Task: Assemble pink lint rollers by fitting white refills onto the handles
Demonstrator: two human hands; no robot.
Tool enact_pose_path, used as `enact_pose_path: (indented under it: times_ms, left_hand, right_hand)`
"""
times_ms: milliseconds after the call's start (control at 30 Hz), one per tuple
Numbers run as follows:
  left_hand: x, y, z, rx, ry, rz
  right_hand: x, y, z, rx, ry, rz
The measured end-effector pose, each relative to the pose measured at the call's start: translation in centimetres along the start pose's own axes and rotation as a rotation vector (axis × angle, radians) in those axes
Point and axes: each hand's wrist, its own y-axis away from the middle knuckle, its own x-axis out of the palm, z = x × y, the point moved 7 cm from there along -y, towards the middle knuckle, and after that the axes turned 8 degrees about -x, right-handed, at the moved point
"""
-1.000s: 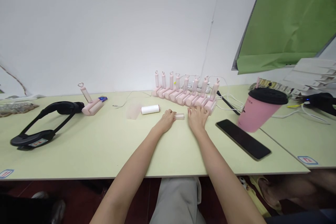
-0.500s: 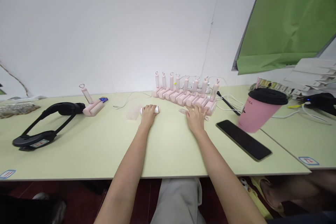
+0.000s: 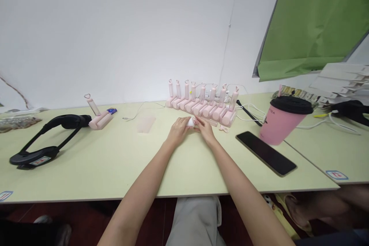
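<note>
Left hand curled around white lint roll, right hand pinching its other end, row of pink roller handles at twelve o'clock, phone at three o'clock

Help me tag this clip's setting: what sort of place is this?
Probably an assembly or packing workbench: identical pink lint rollers stand in a row on the pale green table, and the left hand and right hand hold a white roll.
</note>
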Motion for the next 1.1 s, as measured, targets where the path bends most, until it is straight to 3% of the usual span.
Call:
enact_pose_path:
  times_ms: [133, 333, 533, 733, 867, 1100]
  left_hand:
    - [0.0, 0.0, 0.1, -0.01, 0.021, -0.008]
    - [0.6, 0.0, 0.6, 0.02, 0.031, -0.007]
    - [0.5, 0.1, 0.5, 0.05, 0.102, -0.019]
    - [0.5, 0.2, -0.8, 0.103, 0.111, -0.001]
    - [0.5, 0.3, -0.9, 0.107, 0.117, 0.012]
    - [0.4, 0.6, -0.8, 0.088, 0.153, -0.019]
  right_hand:
    - [0.2, -0.1, 0.2, 0.012, -0.052, 0.013]
    - [0.3, 0.0, 0.1, -0.013, 0.067, 0.036]
    - [1.6, 1.6, 3.2, -0.296, 0.682, 0.197]
    - [1.6, 2.0, 3.9, -0.349, 1.067, 0.369]
    - [1.6, 2.1, 3.7, -0.359, 1.106, 0.432]
    - [1.8, 2.1, 2.7, -0.382, 1.079, 0.421]
